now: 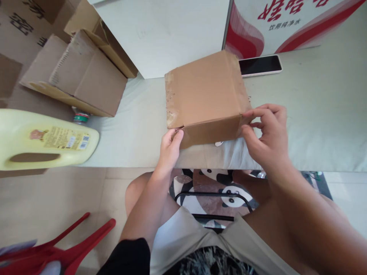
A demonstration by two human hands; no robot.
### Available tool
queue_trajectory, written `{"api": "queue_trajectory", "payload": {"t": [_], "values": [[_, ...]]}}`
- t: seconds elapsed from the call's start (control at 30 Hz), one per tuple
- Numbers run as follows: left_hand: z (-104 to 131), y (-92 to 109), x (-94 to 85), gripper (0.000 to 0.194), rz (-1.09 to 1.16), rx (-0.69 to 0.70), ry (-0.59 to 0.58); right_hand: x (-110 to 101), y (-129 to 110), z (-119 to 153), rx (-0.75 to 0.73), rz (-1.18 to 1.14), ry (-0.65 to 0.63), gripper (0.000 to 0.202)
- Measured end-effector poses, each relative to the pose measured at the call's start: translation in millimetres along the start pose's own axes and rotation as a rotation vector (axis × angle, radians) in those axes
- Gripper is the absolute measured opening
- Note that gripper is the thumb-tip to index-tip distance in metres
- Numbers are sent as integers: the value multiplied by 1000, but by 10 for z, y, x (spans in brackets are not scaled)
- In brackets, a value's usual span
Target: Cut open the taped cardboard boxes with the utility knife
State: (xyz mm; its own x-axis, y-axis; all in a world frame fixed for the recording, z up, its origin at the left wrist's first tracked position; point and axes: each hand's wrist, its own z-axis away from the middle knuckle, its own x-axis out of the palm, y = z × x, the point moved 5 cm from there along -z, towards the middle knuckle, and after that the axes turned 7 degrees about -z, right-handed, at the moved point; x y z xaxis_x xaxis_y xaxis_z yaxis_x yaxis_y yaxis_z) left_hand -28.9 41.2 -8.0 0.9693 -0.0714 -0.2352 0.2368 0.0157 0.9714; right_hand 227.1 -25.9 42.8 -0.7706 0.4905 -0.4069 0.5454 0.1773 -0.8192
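A brown cardboard box (208, 89) rests on the pale cloth-covered surface in front of me, its worn, taped edge on the left. My left hand (171, 147) grips its near left corner, thumb on top and fingers partly hidden beneath. At the near right corner, my right hand (266, 133) pinches the box edge between thumb and index finger, the other fingers curled. Just behind the box's right side lies a phone (261, 65) with a dark screen. A small white scrap (219, 144) shows under the near edge.
Open cardboard boxes (88, 72) stand at the left, with a yellow jug (65, 141) and a green-labelled bottle (81, 117) nearer. A white box (172, 34) and a red-and-white carton (281, 26) stand behind. A red stool (65, 254) is on the floor at lower left.
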Motion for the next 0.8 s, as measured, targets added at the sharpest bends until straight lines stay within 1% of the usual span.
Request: {"api": "queue_trajectory", "payload": {"t": [0.3, 0.5, 0.8], "values": [[-9, -21, -5, 31, 12, 16, 1, -2, -15, 1, 14, -9, -6, 27], [-7, -22, -8, 35, -20, -2, 11, -5, -12, -1, 33, 7, -25, 27], [-10, -34, -3, 37, -8, 21, 1, -2, -13, -1, 10, 8, -20, 28]]}}
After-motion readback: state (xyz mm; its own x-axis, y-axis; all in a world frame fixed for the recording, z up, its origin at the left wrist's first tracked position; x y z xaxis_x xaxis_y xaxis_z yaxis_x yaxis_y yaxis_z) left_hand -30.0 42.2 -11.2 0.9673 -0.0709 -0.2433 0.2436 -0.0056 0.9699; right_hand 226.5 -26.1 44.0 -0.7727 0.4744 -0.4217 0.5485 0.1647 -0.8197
